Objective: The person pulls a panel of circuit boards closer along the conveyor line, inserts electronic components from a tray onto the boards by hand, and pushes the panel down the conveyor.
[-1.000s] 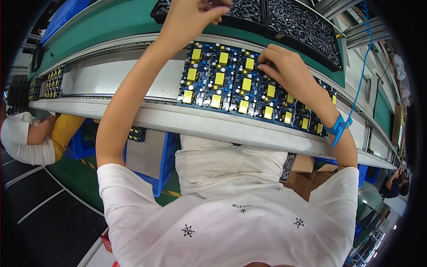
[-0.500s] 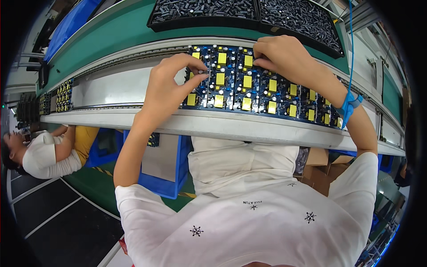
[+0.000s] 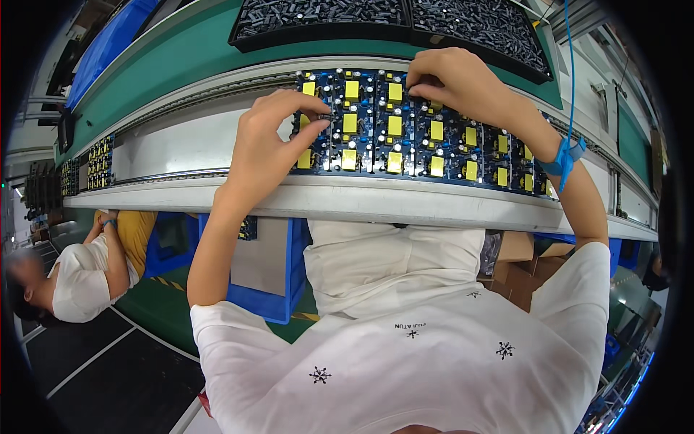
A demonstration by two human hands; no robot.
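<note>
A row of dark blue circuit boards [image 3: 370, 145] lies on the conveyor rails in front of me, with yellow blocks and small silver-topped round parts on it. Over the boards' left end, my left hand [image 3: 266, 137] pinches a small dark cylindrical capacitor [image 3: 324, 117] between thumb and forefinger. My right hand [image 3: 452, 76] is above the far edge of the boards, thumb and fingertips pressed close together. Whatever lies between those right fingertips is hidden or too small to name. A blue wrist strap [image 3: 566, 162] with a cord circles my right wrist.
Two black trays [image 3: 318, 32] full of dark cylindrical capacitors stand beyond the conveyor on a green surface. More boards [image 3: 100, 163] sit farther left on the line. A blue bin [image 3: 295, 267] is below the pale front rail [image 3: 347, 204]. Another person [image 3: 90, 278] sits at left.
The whole view has shifted slightly, so boards and trays appear a little higher and farther left. Both hands keep nearly the same pinching poses. The person at left has changed posture.
</note>
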